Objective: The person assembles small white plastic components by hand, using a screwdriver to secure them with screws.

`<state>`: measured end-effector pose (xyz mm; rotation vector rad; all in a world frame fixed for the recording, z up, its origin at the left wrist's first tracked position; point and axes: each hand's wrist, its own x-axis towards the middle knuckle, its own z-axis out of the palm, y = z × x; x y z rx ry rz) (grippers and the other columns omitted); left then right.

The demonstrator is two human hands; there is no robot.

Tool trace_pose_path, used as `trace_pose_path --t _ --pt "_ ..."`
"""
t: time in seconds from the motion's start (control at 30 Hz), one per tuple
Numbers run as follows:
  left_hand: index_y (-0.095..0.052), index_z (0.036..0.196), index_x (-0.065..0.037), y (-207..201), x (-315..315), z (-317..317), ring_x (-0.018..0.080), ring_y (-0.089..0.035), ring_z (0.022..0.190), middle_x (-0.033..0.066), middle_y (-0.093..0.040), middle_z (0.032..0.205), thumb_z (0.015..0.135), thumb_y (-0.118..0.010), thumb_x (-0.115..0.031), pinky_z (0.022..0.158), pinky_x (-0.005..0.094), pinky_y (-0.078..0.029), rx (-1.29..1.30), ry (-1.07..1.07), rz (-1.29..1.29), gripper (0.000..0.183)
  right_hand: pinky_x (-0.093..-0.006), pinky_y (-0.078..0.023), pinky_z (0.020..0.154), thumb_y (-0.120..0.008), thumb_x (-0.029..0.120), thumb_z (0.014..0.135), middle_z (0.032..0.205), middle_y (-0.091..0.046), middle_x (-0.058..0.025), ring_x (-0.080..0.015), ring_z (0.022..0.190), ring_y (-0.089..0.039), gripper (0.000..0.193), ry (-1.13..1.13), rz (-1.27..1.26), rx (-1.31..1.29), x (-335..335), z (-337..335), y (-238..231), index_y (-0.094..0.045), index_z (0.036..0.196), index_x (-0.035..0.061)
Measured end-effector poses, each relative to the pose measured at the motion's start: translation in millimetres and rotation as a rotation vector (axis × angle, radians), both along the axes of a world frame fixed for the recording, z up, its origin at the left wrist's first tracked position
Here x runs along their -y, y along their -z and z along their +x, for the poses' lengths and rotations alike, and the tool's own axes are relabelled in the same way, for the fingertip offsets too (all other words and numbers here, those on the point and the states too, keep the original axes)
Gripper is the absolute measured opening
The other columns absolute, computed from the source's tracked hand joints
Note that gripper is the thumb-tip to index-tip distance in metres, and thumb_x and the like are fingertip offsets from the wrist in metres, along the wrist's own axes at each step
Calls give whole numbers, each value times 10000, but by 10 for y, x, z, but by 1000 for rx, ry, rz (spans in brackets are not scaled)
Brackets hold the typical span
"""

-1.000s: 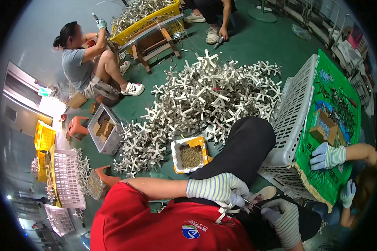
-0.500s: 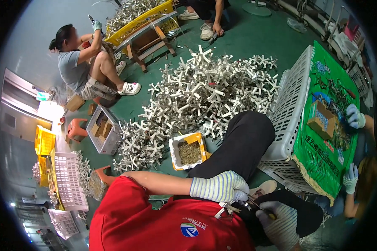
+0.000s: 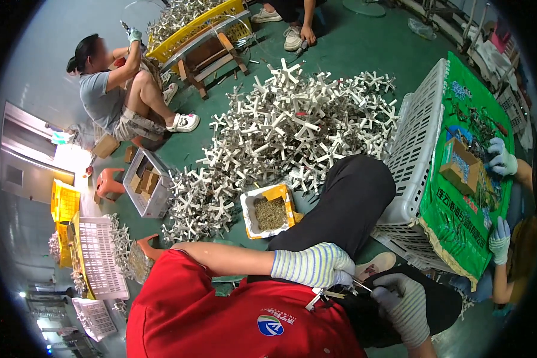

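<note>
My left hand (image 3: 316, 265), in a striped knit glove, is closed on a white branched metal part (image 3: 317, 298) over my lap. Part of the piece is hidden under the glove and dark clothing. My right hand (image 3: 403, 304), gloved as well, is closed around a tool with a thin metal shaft (image 3: 363, 285). The shaft points toward the left hand, its tip by the fingers there; its handle is covered by my palm. In front of my knee stands a white box (image 3: 250, 218) of small brownish bits, with orange tape on its rim.
A large pile of white branched parts (image 3: 292, 128) covers the floor ahead. At right, crates (image 3: 414, 143) bear a green sheet (image 3: 453, 238) with a carton (image 3: 459, 170); a co-worker's gloved hands (image 3: 502, 158) are there. Another person (image 3: 110, 89) sits far left near a yellow crate (image 3: 203, 30).
My right hand has turned and shifted slightly upward and right, with the tool shaft still directed at the left hand. The left hand stays nearly in place. The co-worker's upper hand at right moved slightly.
</note>
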<state>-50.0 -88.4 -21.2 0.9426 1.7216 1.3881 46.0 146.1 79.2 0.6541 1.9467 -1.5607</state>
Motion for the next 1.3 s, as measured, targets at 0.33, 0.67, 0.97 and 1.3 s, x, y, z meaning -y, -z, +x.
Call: trace_pose_path --t 0.33,0.67,0.97,1.3 --pt "-741 1058 -10 71 -27 -78 359 -717 951 207 -735 989 950 -690 -165 826 405 -566 5 142 -37 196 -447 -525 572 -749 178 862 799 -665 -133 -325 661 -663 206 -783 627 -685 18 30 -27 -675 1032 87" --pt "-746 1077 -27 -27 8 -109 363 -719 929 213 -735 975 924 -701 -144 799 407 -573 69 142 -124 198 -225 -370 455 -730 145 916 727 -692 -81 -78 505 -512 215 85 -184 382 56 -349 -159 -712 1029 -37" --pt "-696 1198 10 -192 137 -208 94 -629 775 8 -715 892 940 -679 -32 702 265 -523 561 80 81 262 -242 -438 507 -738 117 871 729 -696 -79 -79 549 -554 212 18 75 83 109 -163 -353 -735 995 -55" --pt "-702 1225 -3 -73 151 -18 54 -632 813 6 -732 959 999 -679 -99 703 235 -527 714 88 -33 247 -343 -573 721 -843 73 731 882 -718 -118 -256 782 -717 307 -413 432 -404 7 121 -237 -759 1026 60"
